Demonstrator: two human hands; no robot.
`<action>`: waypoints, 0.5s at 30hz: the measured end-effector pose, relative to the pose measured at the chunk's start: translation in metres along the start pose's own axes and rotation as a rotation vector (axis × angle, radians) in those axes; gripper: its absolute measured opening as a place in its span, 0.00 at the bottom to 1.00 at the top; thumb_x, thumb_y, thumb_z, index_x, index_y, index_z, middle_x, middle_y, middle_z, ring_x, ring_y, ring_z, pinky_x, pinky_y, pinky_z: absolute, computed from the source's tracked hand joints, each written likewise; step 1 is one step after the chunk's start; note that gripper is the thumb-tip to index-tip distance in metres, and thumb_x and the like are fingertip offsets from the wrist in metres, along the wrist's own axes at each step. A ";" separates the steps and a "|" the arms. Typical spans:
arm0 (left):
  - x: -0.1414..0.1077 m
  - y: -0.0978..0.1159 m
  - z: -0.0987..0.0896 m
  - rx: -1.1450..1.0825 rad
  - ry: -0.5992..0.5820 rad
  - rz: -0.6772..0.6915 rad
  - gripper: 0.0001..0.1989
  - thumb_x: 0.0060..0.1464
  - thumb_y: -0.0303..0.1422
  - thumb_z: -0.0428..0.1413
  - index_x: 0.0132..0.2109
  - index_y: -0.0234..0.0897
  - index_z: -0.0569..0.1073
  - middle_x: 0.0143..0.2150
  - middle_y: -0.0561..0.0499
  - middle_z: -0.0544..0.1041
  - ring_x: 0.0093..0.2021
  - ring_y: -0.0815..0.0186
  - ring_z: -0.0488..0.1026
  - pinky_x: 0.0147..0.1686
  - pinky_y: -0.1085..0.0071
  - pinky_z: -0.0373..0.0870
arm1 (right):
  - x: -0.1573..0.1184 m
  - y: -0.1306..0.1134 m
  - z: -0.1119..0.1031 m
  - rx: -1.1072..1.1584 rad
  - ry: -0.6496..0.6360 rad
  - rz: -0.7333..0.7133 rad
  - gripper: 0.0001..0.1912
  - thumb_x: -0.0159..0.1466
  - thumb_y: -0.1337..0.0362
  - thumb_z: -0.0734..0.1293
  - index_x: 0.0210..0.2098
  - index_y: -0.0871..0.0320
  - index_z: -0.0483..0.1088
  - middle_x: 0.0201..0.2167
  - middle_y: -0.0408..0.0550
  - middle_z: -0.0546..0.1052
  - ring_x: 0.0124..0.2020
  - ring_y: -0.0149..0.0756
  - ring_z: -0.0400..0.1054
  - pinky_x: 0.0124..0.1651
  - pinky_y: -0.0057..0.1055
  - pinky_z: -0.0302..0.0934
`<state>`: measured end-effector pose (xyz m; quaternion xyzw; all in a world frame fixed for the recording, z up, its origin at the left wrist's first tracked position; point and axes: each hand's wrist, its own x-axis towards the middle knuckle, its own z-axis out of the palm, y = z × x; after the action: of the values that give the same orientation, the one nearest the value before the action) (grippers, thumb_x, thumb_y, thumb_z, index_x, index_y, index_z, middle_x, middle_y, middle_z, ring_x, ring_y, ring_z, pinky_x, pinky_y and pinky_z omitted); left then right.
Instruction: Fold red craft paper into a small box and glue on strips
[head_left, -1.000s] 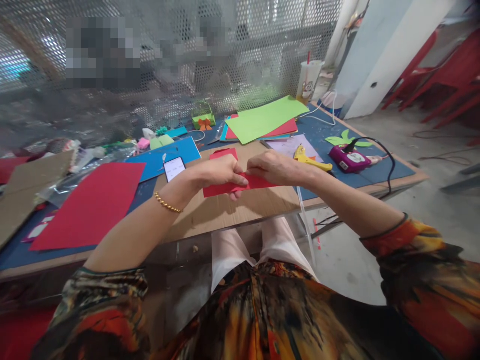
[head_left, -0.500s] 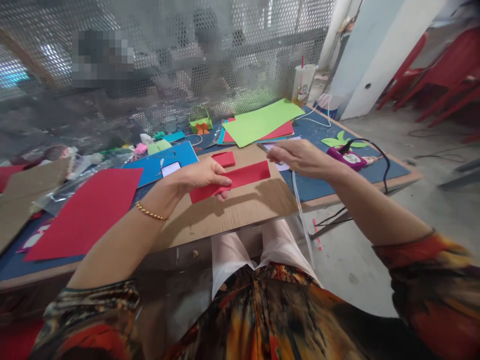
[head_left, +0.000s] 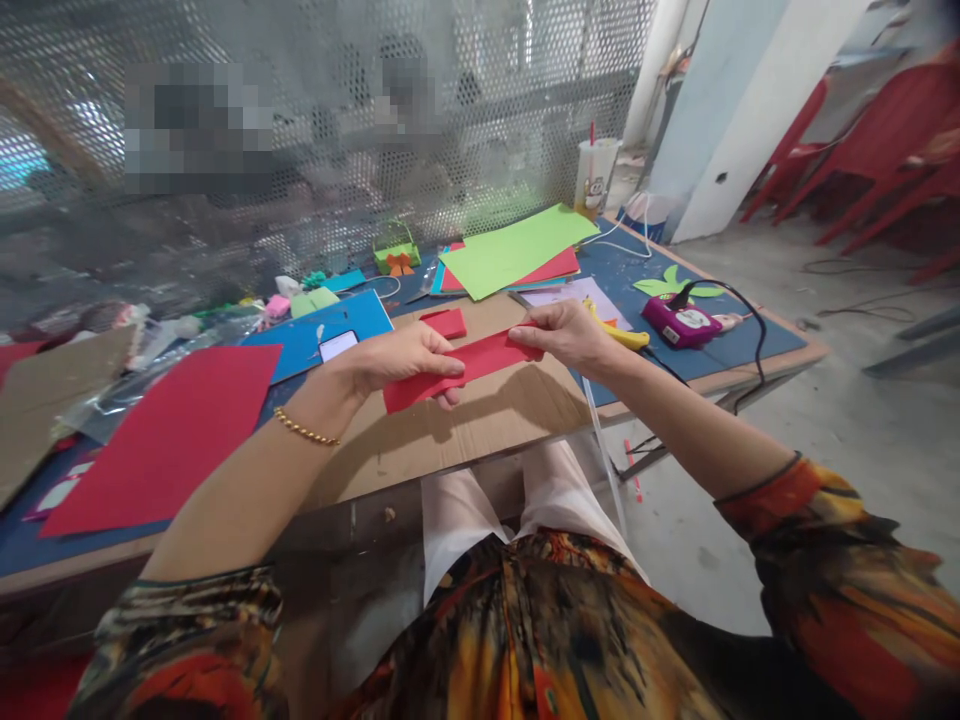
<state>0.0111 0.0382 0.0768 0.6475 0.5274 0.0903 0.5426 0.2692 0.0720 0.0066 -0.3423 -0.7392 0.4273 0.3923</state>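
- Nearest, below the brown cardboard (head_left: 480,430), are a patterned garment (head_left: 517,640) and pale trousers (head_left: 551,490).
- Over the cardboard's left part, the left hand (head_left: 405,356), with a beaded gold-coloured bracelet (head_left: 306,428) at its wrist, has its thumb on top of a red strip (head_left: 487,356) and its fingers underneath, closed on it in a pinch.
- Over the cardboard's right part, the right hand (head_left: 571,335) grips the strip's other end between thumb and curled fingers.
- The strip itself hangs stretched between both hands, slanting above the cardboard.
- Left of the cardboard lies a large red sheet (head_left: 172,430).
- At the cardboard's back part sits a small red folded piece (head_left: 446,322), just beyond the strip.
- Just beside the cardboard's left edge are a phone (head_left: 339,346) and a blue sheet (head_left: 367,314).
- Right of the cardboard are a yellow glue gun (head_left: 626,336), partly hidden by the right hand, and, farther off, a purple box (head_left: 679,320) with a black cable.
- Behind the cardboard lie a lime-green sheet (head_left: 517,248) on a stack and a small green basket (head_left: 395,248) with an orange bow.
- Farthest from the cardboard, beyond the table, stand red chairs (head_left: 889,140).
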 end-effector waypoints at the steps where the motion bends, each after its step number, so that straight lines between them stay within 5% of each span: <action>1: 0.001 0.000 0.001 0.017 0.005 0.006 0.10 0.53 0.36 0.68 0.27 0.37 0.83 0.25 0.46 0.84 0.25 0.63 0.80 0.30 0.69 0.77 | 0.000 0.000 -0.002 -0.060 -0.013 -0.001 0.29 0.61 0.36 0.71 0.23 0.56 0.72 0.19 0.43 0.73 0.23 0.30 0.62 0.28 0.30 0.54; 8: 0.014 0.003 0.012 0.275 0.024 0.142 0.11 0.57 0.32 0.63 0.27 0.35 0.83 0.26 0.46 0.84 0.27 0.64 0.81 0.31 0.72 0.75 | 0.007 -0.025 0.006 -0.726 -0.105 -0.256 0.16 0.72 0.55 0.66 0.37 0.58 0.80 0.32 0.51 0.81 0.32 0.35 0.68 0.40 0.34 0.53; 11: 0.020 0.007 0.016 0.372 0.041 0.161 0.09 0.57 0.30 0.62 0.28 0.35 0.81 0.27 0.48 0.84 0.27 0.66 0.79 0.32 0.72 0.74 | 0.009 -0.031 0.023 -0.788 -0.235 -0.269 0.17 0.72 0.63 0.62 0.30 0.60 0.77 0.26 0.49 0.78 0.26 0.31 0.61 0.37 0.33 0.49; 15: 0.022 0.010 0.012 0.437 -0.033 0.164 0.11 0.59 0.31 0.60 0.30 0.35 0.82 0.28 0.49 0.84 0.28 0.68 0.79 0.33 0.74 0.71 | 0.007 -0.030 0.026 -0.802 -0.226 -0.268 0.17 0.69 0.65 0.62 0.28 0.60 0.77 0.23 0.47 0.76 0.24 0.29 0.57 0.35 0.33 0.46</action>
<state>0.0347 0.0492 0.0704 0.7918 0.4710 0.0070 0.3888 0.2380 0.0562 0.0272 -0.3197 -0.9228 0.0866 0.1968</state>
